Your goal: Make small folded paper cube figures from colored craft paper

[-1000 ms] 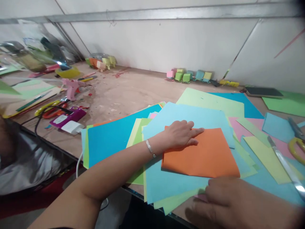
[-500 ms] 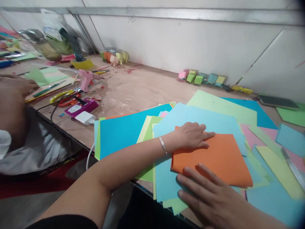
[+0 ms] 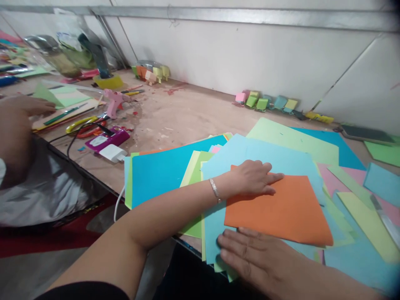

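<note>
An orange folded sheet [image 3: 275,212] lies on a stack of light blue paper [image 3: 250,154] near the table's front edge. My left hand [image 3: 254,177] rests flat on the upper left part of the orange sheet, fingers spread and pointing right. Just in front of the sheet's near edge is my right hand [image 3: 253,254], its fingers stretched out to the left over the light blue paper. Neither hand is wrapped round anything. The fold of the orange sheet runs along its near side and lies flat.
Pink glue gun [image 3: 115,102], purple power strip [image 3: 108,139] and yellow-handled pliers [image 3: 81,123] lie at left, beside another person's hand [image 3: 34,106]. Small paper blocks [image 3: 262,102] line the wall. A cutter knife [image 3: 386,214] and a dark phone-like object [image 3: 367,134] are at right.
My right hand has moved left and toward me, off the orange sheet's near edge. That edge now looks flatter. My left hand has stayed in place.
</note>
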A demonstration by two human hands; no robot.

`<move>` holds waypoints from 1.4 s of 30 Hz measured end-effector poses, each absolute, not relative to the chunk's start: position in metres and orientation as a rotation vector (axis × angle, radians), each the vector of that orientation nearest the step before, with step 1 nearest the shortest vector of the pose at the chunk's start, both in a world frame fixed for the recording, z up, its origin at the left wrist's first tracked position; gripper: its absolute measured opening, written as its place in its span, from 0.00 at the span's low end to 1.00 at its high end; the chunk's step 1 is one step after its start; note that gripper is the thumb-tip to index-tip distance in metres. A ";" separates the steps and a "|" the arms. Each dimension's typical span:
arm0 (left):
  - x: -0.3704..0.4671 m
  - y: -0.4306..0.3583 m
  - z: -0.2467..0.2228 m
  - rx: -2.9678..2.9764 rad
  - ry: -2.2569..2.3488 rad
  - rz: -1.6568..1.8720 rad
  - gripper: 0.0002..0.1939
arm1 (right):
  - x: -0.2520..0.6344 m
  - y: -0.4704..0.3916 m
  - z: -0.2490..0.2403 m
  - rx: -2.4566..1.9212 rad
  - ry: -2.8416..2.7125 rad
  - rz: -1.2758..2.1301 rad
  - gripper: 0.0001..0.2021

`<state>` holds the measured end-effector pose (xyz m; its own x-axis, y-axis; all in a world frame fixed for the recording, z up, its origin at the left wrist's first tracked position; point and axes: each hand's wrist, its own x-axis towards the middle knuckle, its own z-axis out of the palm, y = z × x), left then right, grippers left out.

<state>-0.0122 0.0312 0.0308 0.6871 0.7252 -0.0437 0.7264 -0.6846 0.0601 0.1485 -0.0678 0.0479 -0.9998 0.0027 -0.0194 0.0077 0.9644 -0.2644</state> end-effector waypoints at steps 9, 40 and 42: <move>-0.013 0.029 0.034 2.842 1.211 -0.032 0.28 | 0.159 -0.076 0.031 0.202 3.115 -0.388 0.39; -0.008 0.024 0.052 2.839 1.239 -0.288 0.28 | 0.218 -0.119 0.038 0.750 3.057 0.123 0.44; -0.008 0.024 0.050 2.847 1.238 -0.282 0.29 | 0.202 -0.116 0.041 0.688 3.020 -0.086 0.42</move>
<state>-0.0077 0.0245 0.0498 0.6684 0.7229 -0.1751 0.7273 -0.6846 -0.0498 0.2020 -0.1155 0.0409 -0.9003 0.4317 -0.0546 0.4342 0.8997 -0.0445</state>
